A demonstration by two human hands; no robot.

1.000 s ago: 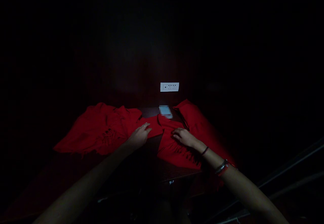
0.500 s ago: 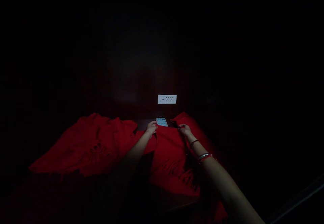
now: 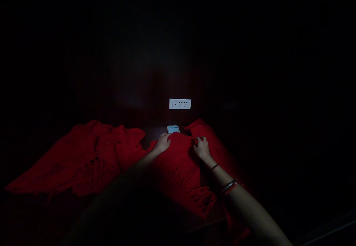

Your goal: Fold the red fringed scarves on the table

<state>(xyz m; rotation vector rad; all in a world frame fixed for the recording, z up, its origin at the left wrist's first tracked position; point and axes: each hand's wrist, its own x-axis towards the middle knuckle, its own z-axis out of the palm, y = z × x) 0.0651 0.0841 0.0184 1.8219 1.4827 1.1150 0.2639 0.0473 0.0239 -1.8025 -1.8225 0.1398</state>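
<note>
A red fringed scarf (image 3: 179, 157) is spread before me, its far edge raised slightly between my two hands. My left hand (image 3: 162, 144) has its fingers closed on the far left corner. At the far right corner, my right hand (image 3: 202, 149) pinches the edge, with bracelets on that wrist. The tassels hang toward me on the near side. Just beyond the scarf lies a phone (image 3: 173, 129) with a lit screen, its lower part hidden by the cloth.
More red fringed cloth (image 3: 102, 149) lies rumpled on the left. Another red piece (image 3: 207, 131) runs along the right and drapes over the near edge. A white socket plate (image 3: 180, 104) is on the dark wall behind the dark tabletop (image 3: 154, 132). Most surroundings are too dark to make out.
The scarf's held edge has shifted slightly away and left, covering more of the phone. Its fringe has swung left. The whole view has shifted a little.
</note>
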